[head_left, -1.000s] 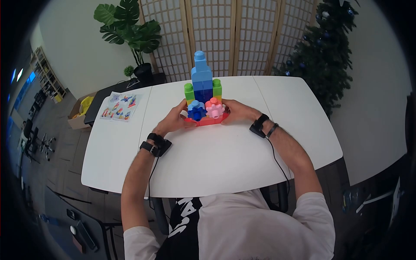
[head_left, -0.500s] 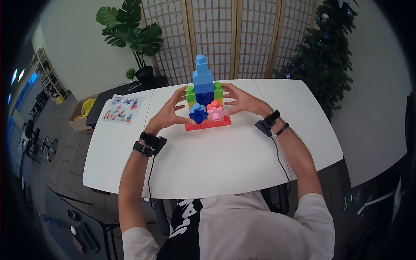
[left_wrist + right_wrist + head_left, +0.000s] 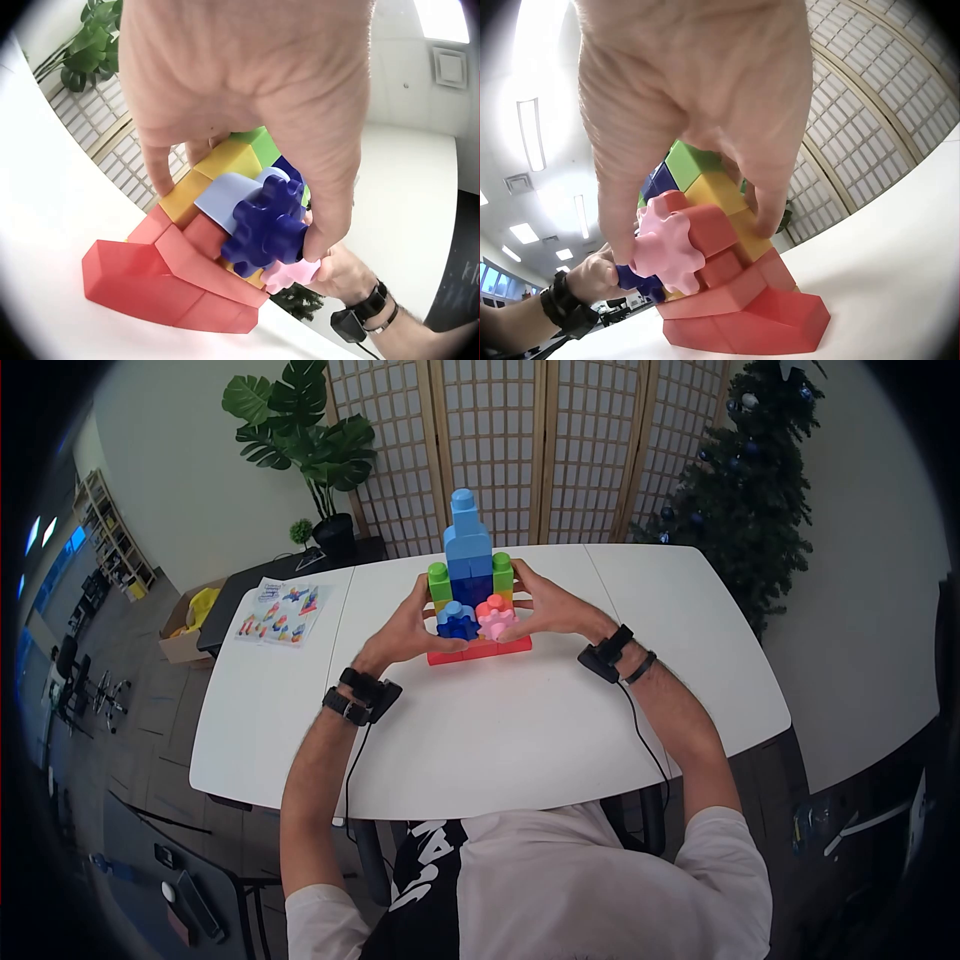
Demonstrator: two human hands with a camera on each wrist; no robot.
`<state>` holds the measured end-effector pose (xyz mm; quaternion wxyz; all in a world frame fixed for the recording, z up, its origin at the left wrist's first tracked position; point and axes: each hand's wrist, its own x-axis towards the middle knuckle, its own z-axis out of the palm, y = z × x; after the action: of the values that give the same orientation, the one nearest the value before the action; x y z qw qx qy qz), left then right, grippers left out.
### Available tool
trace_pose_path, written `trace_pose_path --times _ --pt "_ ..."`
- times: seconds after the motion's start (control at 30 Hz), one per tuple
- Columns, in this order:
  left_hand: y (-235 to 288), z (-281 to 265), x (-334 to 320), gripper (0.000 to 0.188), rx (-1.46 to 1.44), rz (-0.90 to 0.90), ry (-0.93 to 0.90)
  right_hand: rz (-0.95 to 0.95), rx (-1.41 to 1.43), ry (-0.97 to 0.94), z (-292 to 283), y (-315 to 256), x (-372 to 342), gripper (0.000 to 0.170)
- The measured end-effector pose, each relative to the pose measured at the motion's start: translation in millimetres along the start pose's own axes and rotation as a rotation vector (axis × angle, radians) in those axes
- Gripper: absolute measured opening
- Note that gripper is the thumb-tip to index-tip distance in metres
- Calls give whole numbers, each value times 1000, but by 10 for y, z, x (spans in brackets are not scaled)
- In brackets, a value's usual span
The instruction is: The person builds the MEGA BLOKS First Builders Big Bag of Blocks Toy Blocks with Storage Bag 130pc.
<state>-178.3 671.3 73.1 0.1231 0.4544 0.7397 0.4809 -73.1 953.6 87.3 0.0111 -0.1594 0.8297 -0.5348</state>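
Observation:
A tower of toy building blocks (image 3: 468,543) stands upright on the table. It has light and dark blue blocks up the middle, green and yellow ones at the sides and a red base (image 3: 480,651). Two gear-shaped blocks face the person: a dark blue gear (image 3: 264,226) and a pink gear (image 3: 665,245). My left hand (image 3: 403,632) has its thumb on the front of the blue gear, with fingers against the yellow blocks (image 3: 217,171) behind. On the other side, my right hand (image 3: 552,608) puts its thumb on the pink gear and its fingers on the side blocks.
A printed sheet (image 3: 281,612) with pictures of block models lies at the table's left. Beyond that edge are a dark side table (image 3: 255,573) with a potted plant (image 3: 333,532) and a cardboard box (image 3: 183,648). Thin cables (image 3: 640,725) run from both wrist cameras.
Both hands let go of the red base, rose with spread fingers beside the tower, then closed in, thumbs now on the two gears. The tower has stayed standing.

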Motion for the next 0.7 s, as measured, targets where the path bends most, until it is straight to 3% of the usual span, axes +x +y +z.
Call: trace_pose_path --times 0.7 --pt "-43 21 3 117 -72 -14 -37 -8 -64 28 45 -39 -17 126"
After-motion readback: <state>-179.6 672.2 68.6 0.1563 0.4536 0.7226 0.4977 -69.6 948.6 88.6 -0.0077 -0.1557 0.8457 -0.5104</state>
